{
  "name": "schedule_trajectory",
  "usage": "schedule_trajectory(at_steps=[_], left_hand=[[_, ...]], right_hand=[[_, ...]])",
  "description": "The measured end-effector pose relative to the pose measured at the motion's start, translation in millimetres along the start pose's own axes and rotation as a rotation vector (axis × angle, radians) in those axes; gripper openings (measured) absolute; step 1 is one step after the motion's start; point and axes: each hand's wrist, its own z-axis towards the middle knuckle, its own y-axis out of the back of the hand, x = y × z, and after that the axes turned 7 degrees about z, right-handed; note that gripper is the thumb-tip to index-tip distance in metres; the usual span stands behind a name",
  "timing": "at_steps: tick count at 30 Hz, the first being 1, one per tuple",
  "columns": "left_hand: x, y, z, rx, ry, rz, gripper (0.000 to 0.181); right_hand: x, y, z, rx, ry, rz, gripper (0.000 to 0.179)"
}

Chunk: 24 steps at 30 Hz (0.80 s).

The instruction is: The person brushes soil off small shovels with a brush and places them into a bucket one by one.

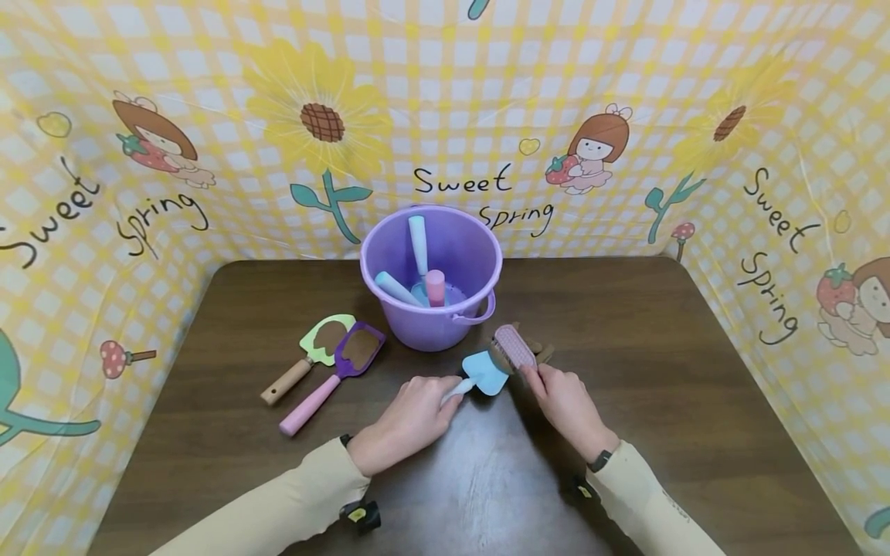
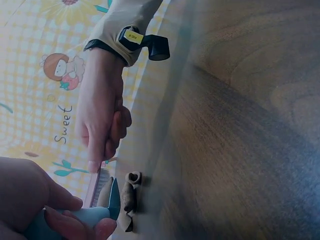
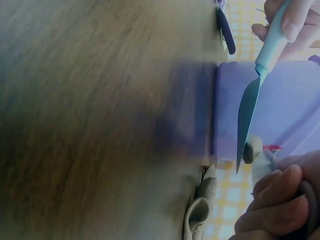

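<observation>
My left hand (image 1: 417,413) grips the handle of a light blue toy shovel (image 1: 487,374), its blade held tilted over the table. In my right hand (image 1: 570,409) is a pink brush (image 1: 514,345), its pale bristles (image 3: 262,167) facing the blade. A brown lump (image 3: 250,149) shows between bristles and blade in the right wrist view. Behind the brush lie several brown, hollow-ended pieces (image 2: 129,197) on the table. Part of that pile is hidden by the brush in the head view.
A purple bucket (image 1: 431,328) stands at the back middle, holding blue-handled tools (image 1: 419,243) and a pink-handled one (image 1: 435,287). To its left, a green shovel (image 1: 337,320) and a purple shovel (image 1: 378,335) overlap, each with a brown patch. Patterned cloth (image 1: 445,100) surrounds the table (image 1: 208,479).
</observation>
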Motion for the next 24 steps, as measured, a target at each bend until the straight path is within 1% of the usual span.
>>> schedule_trajectory(at_steps=[3, 5, 8, 11, 13, 15, 21, 24], left_hand=[[0.1, 0.5, 0.2, -0.002, -0.012, 0.003, 0.016], [0.0, 0.8, 0.2, -0.005, -0.019, 0.007, 0.017], [0.3, 0.6, -0.3, -0.011, -0.022, 0.012, 0.017], [0.0, 0.2, -0.7, -0.008, -0.02, -0.003, 0.016], [0.0, -0.8, -1.2, -0.004, -0.022, -0.009, 0.015], [0.0, -1.9, -1.7, -0.003, -0.025, -0.012, 0.014], [1.0, -6.0, -3.0, -0.031, -0.029, 0.013, 0.015], [1.4, -7.1, -2.8, -0.037, -0.03, 0.014, 0.015]], right_hand=[[-2, 1, 0.4, -0.002, -0.012, 0.009, 0.034], [-2, 1, 0.2, -0.019, -0.009, 0.004, 0.034], [-3, 0, 0.0, -0.06, 0.023, -0.016, 0.036], [-5, 1, -0.5, -0.116, 0.055, -0.029, 0.04], [-7, 2, -0.6, -0.148, 0.061, -0.042, 0.043], [-10, 3, -0.5, -0.161, 0.048, -0.043, 0.044], [-15, 8, 0.8, -0.152, -0.016, -0.048, 0.042], [-15, 9, 1.0, -0.164, -0.023, -0.053, 0.041]])
